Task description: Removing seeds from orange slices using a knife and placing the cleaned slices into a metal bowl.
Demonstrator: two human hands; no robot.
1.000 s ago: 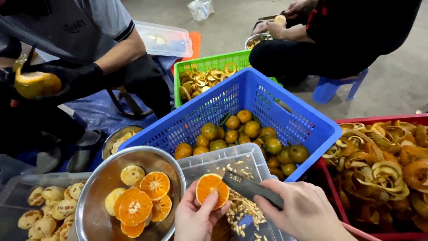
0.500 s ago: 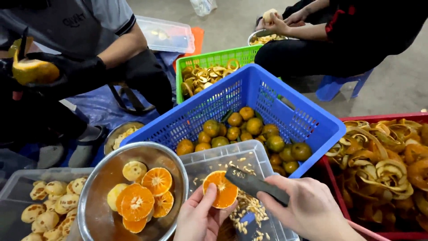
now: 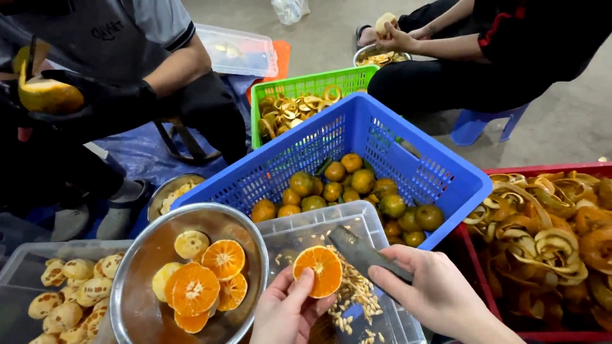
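My left hand [image 3: 287, 312] holds a halved orange [image 3: 318, 271], cut face up, over a clear plastic tub [image 3: 357, 223] strewn with seeds. My right hand [image 3: 433, 293] grips a dark flat knife [image 3: 363, 253] whose blade lies just right of the orange half. A steel bowl [image 3: 252, 232] to the left holds peeled orange halves. Behind stands a blue crate [image 3: 408, 159] with whole green-orange fruits.
A red crate [image 3: 510, 175] of orange peels sits at right, a green basket [image 3: 299, 86] of peels at the back. A clear tub [image 3: 25, 255] of peeled fruit is at left. One gloved person [image 3: 108, 95] peels a fruit at left; another sits at back right.
The orange half and the knife have stayed over the seed tub, shifting slightly right. The gloved person's fruit moved a little lower.
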